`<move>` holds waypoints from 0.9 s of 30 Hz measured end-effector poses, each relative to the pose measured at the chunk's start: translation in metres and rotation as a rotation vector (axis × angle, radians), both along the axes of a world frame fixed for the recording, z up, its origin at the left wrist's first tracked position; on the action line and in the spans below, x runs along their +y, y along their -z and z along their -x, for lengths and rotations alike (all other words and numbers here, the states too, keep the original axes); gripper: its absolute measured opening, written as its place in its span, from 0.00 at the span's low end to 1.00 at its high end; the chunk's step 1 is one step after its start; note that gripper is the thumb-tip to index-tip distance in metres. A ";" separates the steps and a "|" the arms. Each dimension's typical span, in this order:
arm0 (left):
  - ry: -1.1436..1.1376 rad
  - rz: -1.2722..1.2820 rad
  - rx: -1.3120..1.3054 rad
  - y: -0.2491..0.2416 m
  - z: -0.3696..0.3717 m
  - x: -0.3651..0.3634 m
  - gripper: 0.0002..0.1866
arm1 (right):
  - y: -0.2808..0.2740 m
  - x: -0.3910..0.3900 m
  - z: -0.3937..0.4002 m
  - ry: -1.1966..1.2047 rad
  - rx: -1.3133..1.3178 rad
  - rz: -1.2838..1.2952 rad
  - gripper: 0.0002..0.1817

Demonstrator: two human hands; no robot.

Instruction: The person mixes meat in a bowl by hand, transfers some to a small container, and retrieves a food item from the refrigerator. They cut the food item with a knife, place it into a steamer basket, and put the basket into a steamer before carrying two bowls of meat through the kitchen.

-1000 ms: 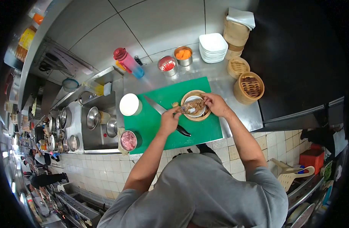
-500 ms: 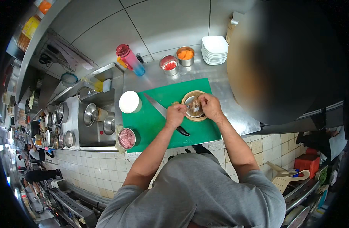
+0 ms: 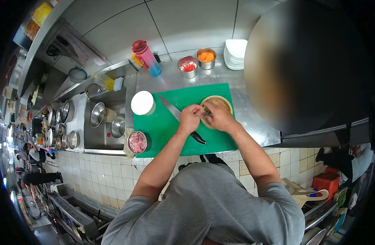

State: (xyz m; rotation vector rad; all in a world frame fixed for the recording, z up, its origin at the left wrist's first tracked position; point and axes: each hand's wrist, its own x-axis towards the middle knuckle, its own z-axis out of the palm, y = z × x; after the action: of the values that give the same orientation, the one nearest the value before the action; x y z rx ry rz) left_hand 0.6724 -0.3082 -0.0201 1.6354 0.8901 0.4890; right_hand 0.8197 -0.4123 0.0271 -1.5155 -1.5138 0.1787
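Note:
A round, light-brown-rimmed bowl [image 3: 215, 97] stands on the right part of the green cutting board [image 3: 161, 130]. Over its left side, a small clear plastic bag [image 3: 206, 110] with brownish contents is partly hidden by my fingers. My left hand [image 3: 190, 119] pinches the bag's left edge. My right hand [image 3: 221, 116] is curled over the bowl, its fingers closed on the bag close to my left fingertips. A kitchen knife [image 3: 169, 107] lies slanted on the board, its black handle passing beneath my left wrist.
A white tub [image 3: 142, 103] and a metal bowl of raw meat [image 3: 137, 142] stand at the board's left. Behind are a bottle [image 3: 146, 59], tins of red strips [image 3: 188, 66] and orange slices [image 3: 206, 57], and stacked white plates [image 3: 235, 54]. A sink [image 3: 108, 134] adjoins at left.
My right hand has moved left and closer to my left hand, now covering more of the bag and bowl. The whole view has shifted slightly.

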 end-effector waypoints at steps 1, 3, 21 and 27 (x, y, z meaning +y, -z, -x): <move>0.010 0.076 -0.072 -0.003 0.002 -0.001 0.07 | 0.006 0.003 0.003 0.032 -0.059 0.133 0.10; 0.011 0.150 -0.146 -0.010 0.006 -0.001 0.08 | 0.015 0.009 0.000 0.055 -0.121 0.265 0.10; -0.608 -0.057 -0.164 -0.024 0.421 -0.116 0.09 | 0.041 -0.194 -0.038 0.109 1.444 -0.314 0.14; -1.110 0.126 -0.014 0.102 0.652 -0.262 0.08 | 0.176 -0.348 0.033 0.474 1.520 0.000 0.07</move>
State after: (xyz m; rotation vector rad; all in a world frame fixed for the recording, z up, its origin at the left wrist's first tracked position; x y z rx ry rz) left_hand 0.0204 -0.5700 -0.1217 0.8920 1.7498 1.1524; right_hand 0.7863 -0.7604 -0.1492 -1.1181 0.0504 0.8082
